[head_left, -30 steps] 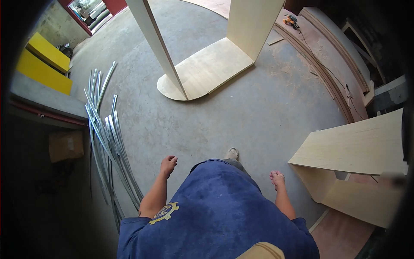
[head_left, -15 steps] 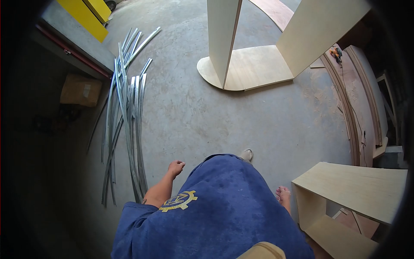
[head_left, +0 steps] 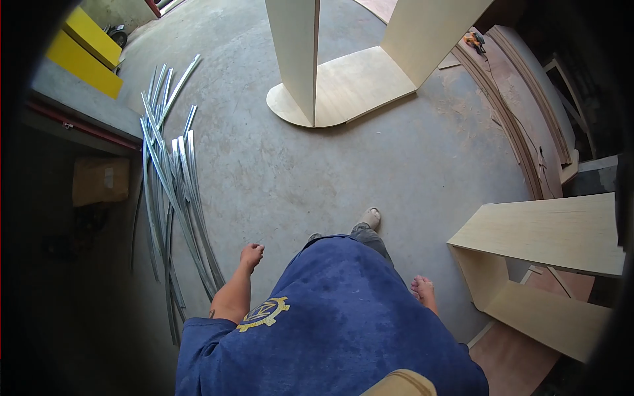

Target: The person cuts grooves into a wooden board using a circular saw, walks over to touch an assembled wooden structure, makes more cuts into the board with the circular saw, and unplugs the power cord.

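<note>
Left hand (head_left: 251,255): fingers loosely curled, partly open, nothing visible in them. It hangs out at my 10 o'clock, bare floor (head_left: 277,191) below. Right hand (head_left: 423,288): half-curled, also holding nothing that I can see, out at about 2 o'clock (palm mostly hidden, so finer detail I can't give).

Nearest the right hand, at 2 to 3 o'clock, is an open plywood frame (head_left: 541,228), near but not touched. Past the left, at 10 o'clock, loose metal strips (head_left: 188,178) lie in a crossed heap, also apart from me.

Step in hand, as I judge it: an empty-handed stretch on my feet, one shoe (head_left: 372,218) set forward, no workpiece engaged. Any grasp from here would call for getting closer and spreading the fingers first.

Farther out: at 12 o'clock a larger plywood assembly (head_left: 363,79), two tall panels on a round-ended base. At 1 o'clock, an orange tool (head_left: 475,41) on stacked boards (head_left: 502,112). Yellow panels (head_left: 82,66) at 10 to 11.
</note>
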`<state>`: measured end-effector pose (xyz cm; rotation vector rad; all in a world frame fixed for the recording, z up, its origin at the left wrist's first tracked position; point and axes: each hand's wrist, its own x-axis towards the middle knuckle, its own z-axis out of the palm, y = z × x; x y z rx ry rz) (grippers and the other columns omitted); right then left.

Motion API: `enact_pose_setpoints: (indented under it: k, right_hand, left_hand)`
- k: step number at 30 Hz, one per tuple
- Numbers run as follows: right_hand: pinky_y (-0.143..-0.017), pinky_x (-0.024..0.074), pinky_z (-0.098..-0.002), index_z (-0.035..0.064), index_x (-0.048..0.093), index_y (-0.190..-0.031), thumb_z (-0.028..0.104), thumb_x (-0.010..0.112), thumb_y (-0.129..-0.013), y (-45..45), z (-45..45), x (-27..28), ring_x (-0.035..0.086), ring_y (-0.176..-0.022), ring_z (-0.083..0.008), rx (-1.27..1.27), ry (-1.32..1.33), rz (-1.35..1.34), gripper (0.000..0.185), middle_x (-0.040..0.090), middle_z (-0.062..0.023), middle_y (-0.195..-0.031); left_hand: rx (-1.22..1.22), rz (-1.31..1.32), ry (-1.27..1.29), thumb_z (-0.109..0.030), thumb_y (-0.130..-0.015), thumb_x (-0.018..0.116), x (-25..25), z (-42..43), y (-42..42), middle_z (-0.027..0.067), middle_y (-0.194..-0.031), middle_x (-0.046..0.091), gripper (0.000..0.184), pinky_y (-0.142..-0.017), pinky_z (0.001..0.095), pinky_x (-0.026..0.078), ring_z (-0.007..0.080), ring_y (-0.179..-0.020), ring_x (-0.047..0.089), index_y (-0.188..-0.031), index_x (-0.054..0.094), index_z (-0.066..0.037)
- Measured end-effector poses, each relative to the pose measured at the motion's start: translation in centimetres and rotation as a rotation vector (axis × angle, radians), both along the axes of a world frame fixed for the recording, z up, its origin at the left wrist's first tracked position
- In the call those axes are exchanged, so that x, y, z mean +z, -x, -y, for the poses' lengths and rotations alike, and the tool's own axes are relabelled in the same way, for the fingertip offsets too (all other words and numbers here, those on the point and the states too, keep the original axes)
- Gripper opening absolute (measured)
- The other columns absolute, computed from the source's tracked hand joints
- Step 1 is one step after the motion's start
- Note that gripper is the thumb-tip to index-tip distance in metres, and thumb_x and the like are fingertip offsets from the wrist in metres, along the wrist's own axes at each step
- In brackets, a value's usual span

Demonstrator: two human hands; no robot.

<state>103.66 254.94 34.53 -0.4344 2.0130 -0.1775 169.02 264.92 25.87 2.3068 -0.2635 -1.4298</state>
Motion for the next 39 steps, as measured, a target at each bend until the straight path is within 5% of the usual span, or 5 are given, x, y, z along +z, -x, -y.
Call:
enact_pose_setpoints:
  k: [8, 15, 26, 28, 39]
  right_hand:
    - [-0.071, 0.0486, -0.0340, 0.0138, 0.067, -0.112, 0.036, 0.063, -0.099, 1.8, 0.8, -1.5, 0.065, -0.081, -0.0135, -0.121, 0.024, -0.004, 0.026, 0.070, -0.0006, -0.092]
    - [-0.070, 0.0480, -0.0324, 0.0134, 0.067, -0.115, 0.035, 0.060, -0.101, 5.3, 6.1, -3.2, 0.064, -0.082, -0.0130, -0.234, 0.020, 0.029, 0.026, 0.070, -0.0007, -0.094]
    - [-0.068, 0.0475, -0.0307, 0.0112, 0.067, -0.116, 0.033, 0.060, -0.101, 14.4, 15.4, -2.5, 0.065, -0.084, -0.0142, -0.272, 0.055, -0.079, 0.027, 0.071, -0.0033, -0.098]
    - [-0.087, 0.0521, -0.0378, 0.0033, 0.064, -0.125, 0.031, 0.061, -0.100, 14.6, 17.7, -1.6, 0.068, -0.098, -0.0220, -0.377, 0.103, -0.085, 0.037, 0.072, -0.0103, -0.107]
    - [-0.097, 0.0503, -0.0500, 0.0054, 0.055, -0.136, 0.034, 0.059, -0.100, 3.3, 27.7, 2.4, 0.066, -0.115, -0.0303, -0.458, 0.126, -0.010, 0.046, 0.068, -0.0178, -0.123]
  left_hand:
    - [-0.125, -0.104, -0.017, -0.026, -0.095, 0.068, 0.9, 9.9, 4.1, 0.0045, -0.090, 0.070, 0.034, -0.055, 0.0271, 0.049, 0.0141, -0.074, 0.066, -0.119, 0.067, -0.001]
    - [-0.420, -0.017, -0.098, -0.028, -0.096, 0.069, 6.4, 22.2, 10.0, 0.0064, -0.096, 0.071, 0.034, -0.065, 0.0352, 0.052, 0.0184, -0.078, 0.068, -0.119, 0.067, -0.004]
    - [-0.320, -0.092, 0.171, -0.029, -0.096, 0.068, 5.9, 44.3, 16.5, 0.0070, -0.103, 0.071, 0.041, -0.068, 0.0315, 0.053, 0.0175, -0.087, 0.069, -0.128, 0.062, -0.003]
    - [-0.346, -0.090, 0.164, -0.029, -0.096, 0.068, 5.6, 47.1, 17.1, 0.0075, -0.104, 0.072, 0.042, -0.068, 0.0317, 0.053, 0.0181, -0.088, 0.070, -0.129, 0.063, -0.003]
    - [-0.757, 0.178, 0.046, -0.038, -0.090, 0.069, 0.4, 57.7, 10.0, 0.0213, -0.116, 0.072, 0.046, -0.096, 0.0422, 0.052, 0.0338, -0.110, 0.069, -0.118, 0.072, -0.001]
